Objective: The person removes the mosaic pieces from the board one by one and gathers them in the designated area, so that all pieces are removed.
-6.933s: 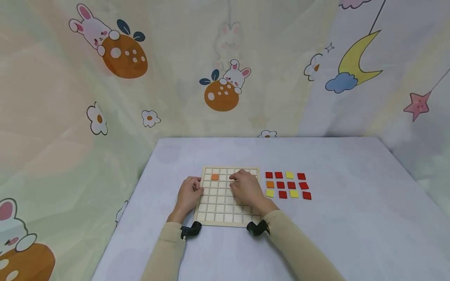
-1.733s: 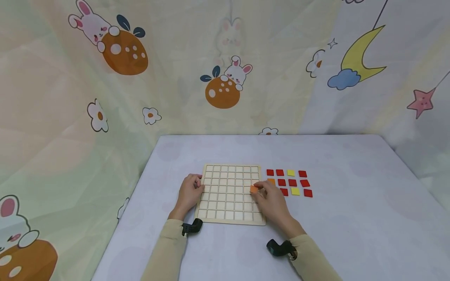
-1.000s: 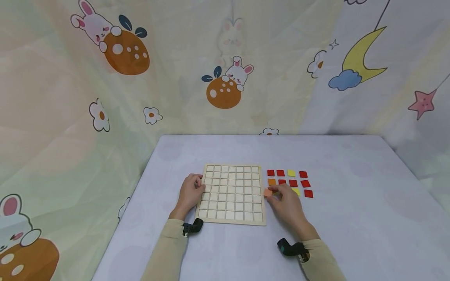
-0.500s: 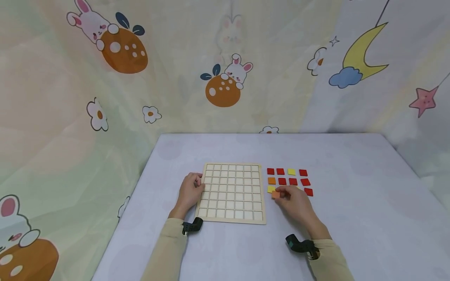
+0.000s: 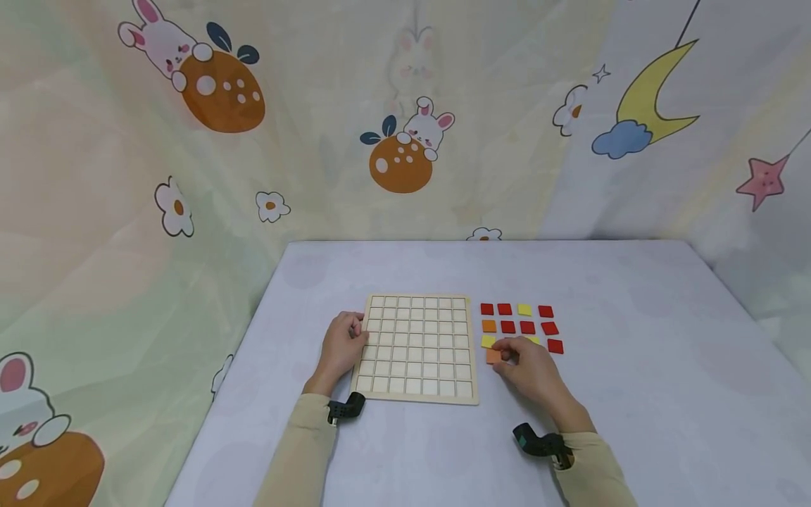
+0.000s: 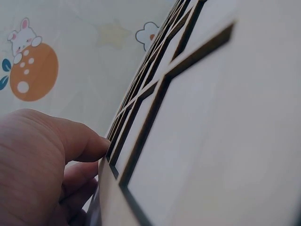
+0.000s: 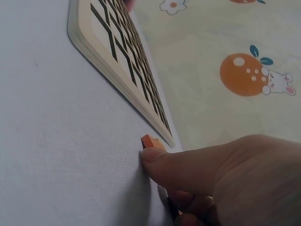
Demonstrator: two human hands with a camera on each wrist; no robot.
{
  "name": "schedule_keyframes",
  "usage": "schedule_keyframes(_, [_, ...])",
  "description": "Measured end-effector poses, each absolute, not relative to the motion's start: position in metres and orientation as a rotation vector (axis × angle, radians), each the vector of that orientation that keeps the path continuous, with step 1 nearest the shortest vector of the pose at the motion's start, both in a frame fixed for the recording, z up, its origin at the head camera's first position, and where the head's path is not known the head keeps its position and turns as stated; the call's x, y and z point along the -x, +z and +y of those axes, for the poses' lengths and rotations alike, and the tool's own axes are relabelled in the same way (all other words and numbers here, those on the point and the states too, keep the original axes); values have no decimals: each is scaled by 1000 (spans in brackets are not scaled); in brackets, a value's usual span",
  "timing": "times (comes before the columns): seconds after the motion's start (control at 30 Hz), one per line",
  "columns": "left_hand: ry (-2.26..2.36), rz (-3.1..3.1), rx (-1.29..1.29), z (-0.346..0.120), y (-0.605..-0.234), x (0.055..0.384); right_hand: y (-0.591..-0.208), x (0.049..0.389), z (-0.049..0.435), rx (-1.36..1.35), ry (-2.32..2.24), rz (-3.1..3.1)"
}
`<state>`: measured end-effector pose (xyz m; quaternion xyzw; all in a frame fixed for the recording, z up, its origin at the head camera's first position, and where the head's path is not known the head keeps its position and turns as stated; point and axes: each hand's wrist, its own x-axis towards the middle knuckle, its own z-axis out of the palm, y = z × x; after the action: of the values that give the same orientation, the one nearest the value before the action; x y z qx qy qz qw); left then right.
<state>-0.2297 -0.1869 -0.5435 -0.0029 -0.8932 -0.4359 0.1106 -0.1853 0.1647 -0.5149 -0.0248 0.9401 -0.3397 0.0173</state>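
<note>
A pale wooden grid board [image 5: 418, 346] lies on the table, its squares bare of tiles. My left hand [image 5: 344, 345] holds the board's left edge. In the left wrist view, the thumb [image 6: 89, 143] lies on the frame with the fingers curled at its side. Right of the board, my right hand [image 5: 529, 370] pinches an orange square tile [image 5: 493, 357] between thumb and fingers, low at the table. That tile [image 7: 153, 142] pokes out past the thumb in the right wrist view. Just behind it lies a yellow tile [image 5: 488, 341]; the hand partly covers another.
Red tiles [image 5: 507, 327], a second orange tile [image 5: 488, 326] and a further yellow tile [image 5: 524, 310] lie in loose rows right of the board. A patterned cloth [image 5: 317, 141] hangs behind the white-covered table [image 5: 633, 296].
Earliest, an orange tile sat on the board. The right hand then carried an orange tile rightward off the board and down in front of the yellow tile. The left hand stays at the left edge.
</note>
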Motion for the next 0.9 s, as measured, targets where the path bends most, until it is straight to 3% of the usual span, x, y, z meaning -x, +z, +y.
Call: schedule_keyframes(0.9, [-1293, -2614, 16, -188, -543, 229, -511, 184, 170, 107, -1068, 2890])
